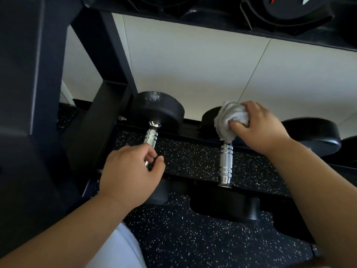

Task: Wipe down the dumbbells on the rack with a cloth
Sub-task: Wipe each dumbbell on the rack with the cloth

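Two black round-headed dumbbells with ribbed chrome handles lie side by side across the lowest tier of the dark metal rack [108, 105], handles pointing toward the viewer. The left dumbbell [154, 113] shows pale dust on its far head. A crumpled grey-white terry cloth [228, 120] covers the right dumbbell [226, 161] at its far head.

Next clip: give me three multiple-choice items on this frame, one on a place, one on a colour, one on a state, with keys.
1. Where is the cloth?
A. On the floor
B. Pressed on the middle dumbbell's far head
C. Over the left wrist

2. What colour are the dumbbell handles?
A. Chrome silver
B. Red
C. Black

3. What is the left hand doing?
A. Hanging free
B. Holding a bottle
C. Gripping the left dumbbell's handle

Key: B, the right hand bunches it against that head; A, both bars shine silver; C, fingers wrap the bar.
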Motion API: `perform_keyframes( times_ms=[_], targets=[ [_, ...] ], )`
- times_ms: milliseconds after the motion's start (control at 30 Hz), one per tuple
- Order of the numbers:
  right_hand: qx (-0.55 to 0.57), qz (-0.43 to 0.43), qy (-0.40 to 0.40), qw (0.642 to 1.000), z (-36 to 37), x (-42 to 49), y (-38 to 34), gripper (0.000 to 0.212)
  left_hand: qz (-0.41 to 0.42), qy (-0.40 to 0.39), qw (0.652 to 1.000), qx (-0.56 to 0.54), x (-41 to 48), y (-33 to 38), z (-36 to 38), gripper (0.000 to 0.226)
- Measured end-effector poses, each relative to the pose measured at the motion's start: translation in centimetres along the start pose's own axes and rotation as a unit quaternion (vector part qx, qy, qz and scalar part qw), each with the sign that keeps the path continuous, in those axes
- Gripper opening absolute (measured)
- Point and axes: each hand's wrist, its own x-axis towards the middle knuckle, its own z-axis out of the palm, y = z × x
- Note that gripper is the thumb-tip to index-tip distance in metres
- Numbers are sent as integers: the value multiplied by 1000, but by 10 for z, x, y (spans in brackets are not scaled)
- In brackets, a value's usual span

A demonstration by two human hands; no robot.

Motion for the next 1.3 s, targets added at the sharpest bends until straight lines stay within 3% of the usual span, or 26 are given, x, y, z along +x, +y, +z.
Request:
perform_keyframes(
  times_ms=[100,200,267,333,433,567,633,733,800,967,1067,1200,1300],
  targets=[
    [-125,-48,-13,991,4,22,-44,40,-9,-5,1000,28,0,-1,3,33],
    [-266,-152,-54,950,20,33,-75,39,-12,-4,999,51,0,-3,5,31],
    [-306,-203,-68,928,21,32,-74,36,-14,-8,998,56,-1,-4,4,25],
    [-282,-219,-83,930,8,26,-64,39,-21,-13,999,45,-1,-4,3,20],
    [-188,-153,-90,966,-12,9,-46,53,-24,-2,998,61,-1,-2,5,30],
    [-105,-87,26,990,-17,-12,-31,52,-25,1,991,134,0,0,10,40],
    [-116,-61,26,991,-5,-3,-46,52,-30,-10,988,151,1,0,11,41],
    [-256,-88,2,963,24,20,-74,43,-33,-17,989,143,2,0,12,41],
    [-279,-93,2,956,29,29,-78,38,-35,-15,992,124,1,0,11,42],
    [-185,-154,-9,971,10,20,-50,36,-41,-6,994,100,1,-1,9,45],
    [-118,-155,45,980,4,10,-31,33,-53,4,994,93,0,-3,10,45],
    [-37,-10,76,996,2,-6,-25,40,-83,37,995,29,-1,-6,6,30],
    [-85,46,64,993,16,12,-58,27,-94,34,994,37,2,-7,7,30]
  ],
)
